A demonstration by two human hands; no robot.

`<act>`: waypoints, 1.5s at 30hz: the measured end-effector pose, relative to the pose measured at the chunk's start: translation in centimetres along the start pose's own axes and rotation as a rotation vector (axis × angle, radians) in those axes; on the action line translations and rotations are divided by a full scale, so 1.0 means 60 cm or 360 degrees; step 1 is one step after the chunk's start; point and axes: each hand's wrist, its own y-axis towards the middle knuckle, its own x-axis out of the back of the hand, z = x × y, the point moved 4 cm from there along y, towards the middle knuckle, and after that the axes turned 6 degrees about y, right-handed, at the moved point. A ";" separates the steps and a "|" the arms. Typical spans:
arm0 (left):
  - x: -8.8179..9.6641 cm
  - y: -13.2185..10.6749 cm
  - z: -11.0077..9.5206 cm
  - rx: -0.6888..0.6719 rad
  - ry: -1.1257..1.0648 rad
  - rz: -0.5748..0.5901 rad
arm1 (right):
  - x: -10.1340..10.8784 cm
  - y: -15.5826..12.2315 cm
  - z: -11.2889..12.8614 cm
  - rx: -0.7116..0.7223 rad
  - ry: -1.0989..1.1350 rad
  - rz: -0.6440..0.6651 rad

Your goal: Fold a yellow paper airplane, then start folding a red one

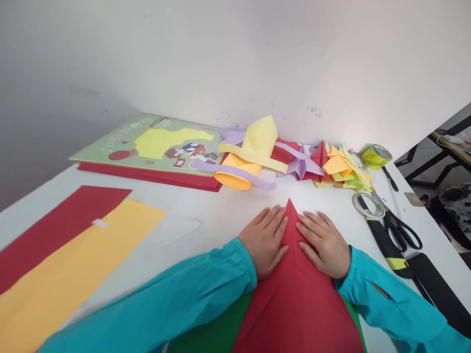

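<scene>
A large sheet of red paper lies in front of me, its far end folded to a point with two flaps meeting along a centre line. My left hand rests flat on the left flap, fingers stretched toward the tip. On the right flap lies my right hand, its fingers extended and slightly spread. Both palms press the paper down without gripping it. Beneath the red sheet, green paper shows at both sides.
Red and orange paper strips lie left. Behind are a printed pad, paper cones and folded paper stars. Tape rolls, scissors and a black-and-yellow cutter sit right. A wall stands behind.
</scene>
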 end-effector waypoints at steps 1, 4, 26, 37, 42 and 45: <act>-0.006 -0.003 -0.003 0.0012 0.0024 0.0001 | 0.000 0.000 0.001 -0.0002 0.0009 0.0012; -0.023 -0.006 -0.011 0.0045 0.0073 -0.0047 | -0.001 0.003 0.001 -0.0002 0.0029 0.0035; 0.001 0.010 0.000 0.0005 -0.0055 0.0041 | -0.013 0.010 0.010 -0.0002 -0.0004 0.0246; 0.014 0.042 0.020 -0.0114 -0.0021 0.0108 | -0.019 0.011 0.008 -0.0049 0.0081 0.0310; 0.007 0.054 0.018 -0.0105 0.0049 0.0136 | -0.019 0.012 0.008 -0.0058 0.0098 0.0317; 0.000 0.059 0.021 -0.0098 0.0061 0.0140 | -0.017 0.014 0.009 -0.0067 0.0102 0.0336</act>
